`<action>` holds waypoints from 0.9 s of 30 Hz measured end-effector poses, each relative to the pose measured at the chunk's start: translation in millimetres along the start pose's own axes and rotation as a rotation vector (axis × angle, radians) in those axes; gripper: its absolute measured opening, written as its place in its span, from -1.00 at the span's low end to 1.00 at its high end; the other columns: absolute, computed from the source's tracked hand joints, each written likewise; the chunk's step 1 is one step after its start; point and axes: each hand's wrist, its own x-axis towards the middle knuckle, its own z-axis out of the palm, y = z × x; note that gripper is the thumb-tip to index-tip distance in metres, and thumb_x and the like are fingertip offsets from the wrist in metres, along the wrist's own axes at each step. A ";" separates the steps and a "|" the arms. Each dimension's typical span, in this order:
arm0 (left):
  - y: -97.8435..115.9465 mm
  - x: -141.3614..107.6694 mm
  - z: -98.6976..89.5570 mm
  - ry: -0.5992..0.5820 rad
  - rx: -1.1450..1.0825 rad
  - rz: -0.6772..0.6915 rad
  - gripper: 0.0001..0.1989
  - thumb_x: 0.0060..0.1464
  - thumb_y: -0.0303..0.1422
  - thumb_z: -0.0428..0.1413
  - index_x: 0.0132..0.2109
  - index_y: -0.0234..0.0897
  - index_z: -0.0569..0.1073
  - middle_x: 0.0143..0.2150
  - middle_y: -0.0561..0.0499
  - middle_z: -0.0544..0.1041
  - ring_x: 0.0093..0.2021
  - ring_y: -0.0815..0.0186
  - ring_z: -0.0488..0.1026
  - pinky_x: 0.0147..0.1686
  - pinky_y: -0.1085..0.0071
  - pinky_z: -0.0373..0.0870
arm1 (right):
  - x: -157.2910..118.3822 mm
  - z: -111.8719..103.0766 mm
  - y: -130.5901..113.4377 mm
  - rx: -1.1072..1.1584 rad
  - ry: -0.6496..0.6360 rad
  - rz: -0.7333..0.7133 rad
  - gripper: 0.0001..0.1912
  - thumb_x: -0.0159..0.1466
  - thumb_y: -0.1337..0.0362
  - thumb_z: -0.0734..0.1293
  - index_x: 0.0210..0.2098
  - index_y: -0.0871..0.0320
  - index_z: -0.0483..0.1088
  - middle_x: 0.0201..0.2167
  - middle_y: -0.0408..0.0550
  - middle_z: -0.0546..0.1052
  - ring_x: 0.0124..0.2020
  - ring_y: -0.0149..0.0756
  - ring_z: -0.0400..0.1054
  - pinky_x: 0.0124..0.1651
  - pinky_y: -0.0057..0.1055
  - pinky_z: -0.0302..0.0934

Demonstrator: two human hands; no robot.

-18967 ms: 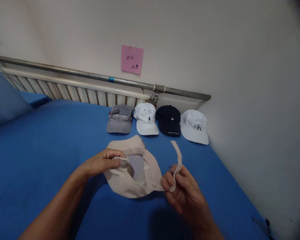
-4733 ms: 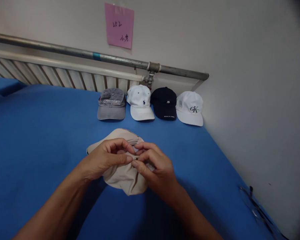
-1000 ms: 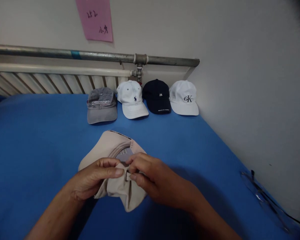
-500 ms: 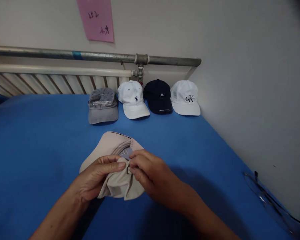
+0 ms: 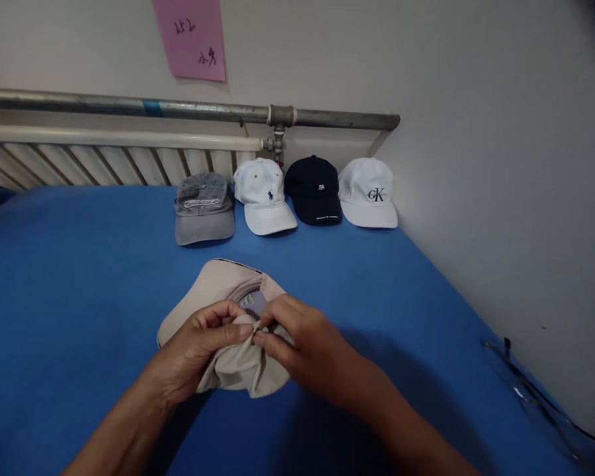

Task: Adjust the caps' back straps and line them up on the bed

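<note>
Between my two hands is a beige baseball cap (image 5: 188, 307), its brim pointing away to the upper left and its inside partly showing with a grey label. My left hand (image 5: 198, 347) is closed on the cap's back edge, thumb on top of the cloth. Pinched at the same back edge, my right hand (image 5: 302, 340) has its thumb and fingers at a small metal buckle (image 5: 258, 328) on the strap. The fingertips partly hide the buckle and strap. The cap's cloth bunches in folds below my fingers.
Along the back of the blue surface (image 5: 104, 277) sit a grey cap (image 5: 204, 210), a white cap (image 5: 265, 198), a black cap (image 5: 313, 192) and another white cap (image 5: 369, 195). Behind them are a radiator (image 5: 79, 162) and a metal pipe (image 5: 203, 112). Glasses (image 5: 520, 390) lie at right by the wall.
My right fingers have shifted slightly at the buckle, with the index finger more bent. The cap's cloth folds a little differently; both hands keep their hold.
</note>
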 end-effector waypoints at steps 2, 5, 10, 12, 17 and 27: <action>-0.2 -0.6 -0.9 -0.022 0.017 -0.009 -0.73 -0.20 -0.34 0.40 -0.43 -0.31 0.46 -0.53 0.07 0.46 -0.56 0.44 0.38 -0.54 0.54 0.29 | 0.9 0.7 1.1 0.020 0.010 0.009 -0.92 0.23 0.36 0.34 -0.34 0.14 0.31 -0.35 -0.14 0.43 -0.33 -0.38 0.29 -0.24 -0.43 0.14; -1.2 -0.1 -2.9 -0.066 0.041 -0.026 -0.73 -0.20 -0.34 0.39 -0.42 -0.32 0.46 -0.52 0.06 0.47 -0.55 0.43 0.38 -0.53 0.53 0.28 | 1.9 0.8 2.5 0.058 -0.012 0.028 -0.84 0.19 0.34 0.38 -0.39 0.14 0.28 -0.42 -0.20 0.39 -0.41 -0.42 0.24 -0.30 -0.46 0.11; 0.0 2.0 -4.7 -0.088 0.019 -0.028 -0.75 -0.22 -0.36 0.39 -0.44 -0.35 0.48 -0.52 0.05 0.48 -0.56 0.45 0.38 -0.54 0.55 0.29 | 1.8 -3.4 6.3 0.209 -0.048 0.109 -0.82 0.15 0.27 0.43 -0.35 0.13 0.32 -0.46 -0.24 0.36 -0.46 -0.45 0.19 -0.36 -0.49 0.10; 2.1 2.0 -5.3 -0.088 -0.010 -0.037 -0.75 -0.24 -0.37 0.40 -0.44 -0.35 0.50 -0.50 0.02 0.51 -0.54 0.42 0.42 -0.51 0.53 0.33 | 2.0 -6.3 8.3 0.321 -0.082 0.126 -0.78 0.15 0.28 0.42 -0.21 0.12 0.39 -0.39 -0.22 0.41 -0.43 -0.45 0.23 -0.35 -0.49 0.14; 5.9 0.1 -5.7 -0.070 -0.030 -0.031 -0.76 -0.28 -0.40 0.42 -0.45 -0.37 0.52 -0.48 0.00 0.53 -0.51 0.40 0.44 -0.48 0.52 0.36 | 3.7 -6.6 11.1 0.344 -0.099 0.107 -0.81 0.19 0.37 0.36 -0.19 0.11 0.47 -0.35 -0.20 0.48 -0.34 -0.43 0.30 -0.26 -0.49 0.16; 5.2 0.1 -10.1 -0.028 0.116 0.045 -0.78 -0.17 -0.35 0.38 -0.49 -0.36 0.51 -0.42 -0.01 0.52 -0.46 0.41 0.41 -0.46 0.54 0.32 | 4.1 -4.4 14.8 0.338 -0.110 0.137 -0.90 0.21 0.36 0.33 -0.30 0.14 0.49 -0.42 -0.21 0.47 -0.44 -0.47 0.27 -0.38 -0.53 0.13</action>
